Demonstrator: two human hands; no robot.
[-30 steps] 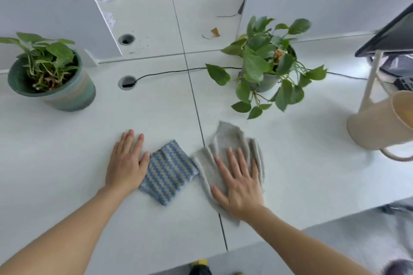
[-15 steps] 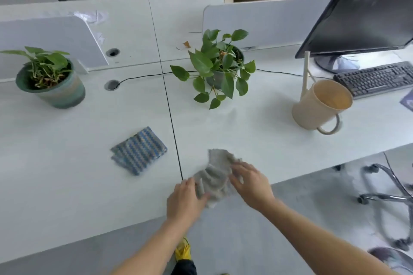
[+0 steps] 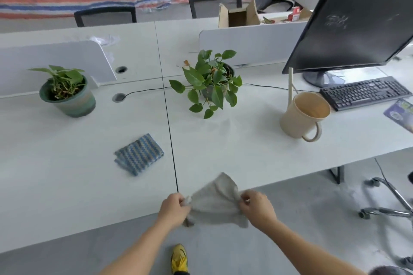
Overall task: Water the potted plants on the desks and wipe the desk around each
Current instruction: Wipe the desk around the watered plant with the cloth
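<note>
Grey cloth [image 3: 214, 202] held up and stretched between both hands at the near edge of the desk [image 3: 245, 154].

The left hand [image 3: 174, 209] has its grip pinched on the cloth's left corner and the right hand [image 3: 257, 207] pinches the right corner, so the cloth hangs spread between them. Half a second ago it was a bunched wad, and a second ago it lay flat on the desk under the right palm. The striped cloth [image 3: 139, 154] lies where it was, left of the desk seam, now well apart from the left hand. The green pot [image 3: 71, 100] at far left, the leafy plant [image 3: 212, 82] just right of the seam and the beige watering can [image 3: 299, 118] further right have not moved.
</note>
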